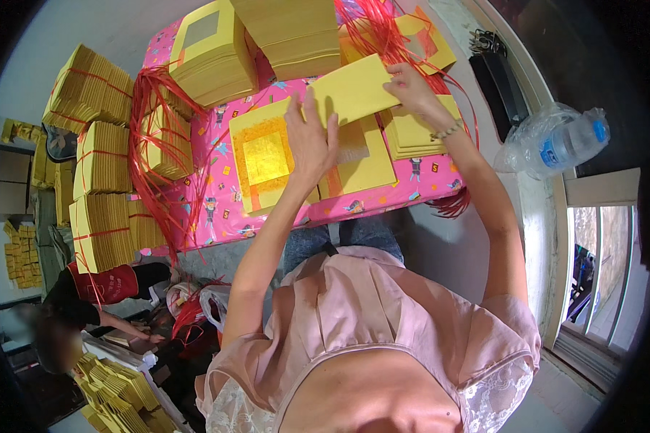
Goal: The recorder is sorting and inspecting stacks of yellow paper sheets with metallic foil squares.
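My right hand [414, 89] pinches the far right corner of a folded yellow paper [355, 90], which is lifted at a slant above the table. With fingers spread, my left hand [310, 141] is over a yellow sheet with a gold foil square [269, 157] in an orange patch. Its fingertips are beside the folded paper's left end; whether they touch it I cannot tell. Below the folded paper lies another yellow sheet with a silver patch [365, 177], partly covered. A small pile of folded yellow paper [415, 133] sits under my right wrist.
Tall yellow paper stacks [289, 43] stand at the table's far side. Bundles tied with red string [102, 162] line the left edge, where loose red strands [159, 159] hang. A bagged plastic bottle [567, 148] is at right. Another person [101, 289] bends at lower left.
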Demonstrator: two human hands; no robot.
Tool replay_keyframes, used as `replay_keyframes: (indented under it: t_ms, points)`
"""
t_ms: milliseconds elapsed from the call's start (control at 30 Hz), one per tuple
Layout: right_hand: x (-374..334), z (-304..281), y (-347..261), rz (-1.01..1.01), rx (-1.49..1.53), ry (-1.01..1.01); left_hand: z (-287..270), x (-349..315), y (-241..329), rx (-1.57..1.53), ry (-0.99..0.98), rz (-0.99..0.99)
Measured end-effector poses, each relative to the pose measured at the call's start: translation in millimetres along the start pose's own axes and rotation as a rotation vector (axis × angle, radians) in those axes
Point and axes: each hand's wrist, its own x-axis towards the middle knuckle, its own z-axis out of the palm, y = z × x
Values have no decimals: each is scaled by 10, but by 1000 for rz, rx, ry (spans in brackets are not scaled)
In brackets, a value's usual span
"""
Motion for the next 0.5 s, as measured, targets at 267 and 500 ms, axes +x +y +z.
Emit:
replay_keyframes:
  t_ms: [267,500]
  points:
    - [-468,-835,504,-146,246,-26,248,284,325,-1448,-407,-1074]
    - [-669,-1128,1152,-80,210,135,612,370,728,-1423,-601,-913]
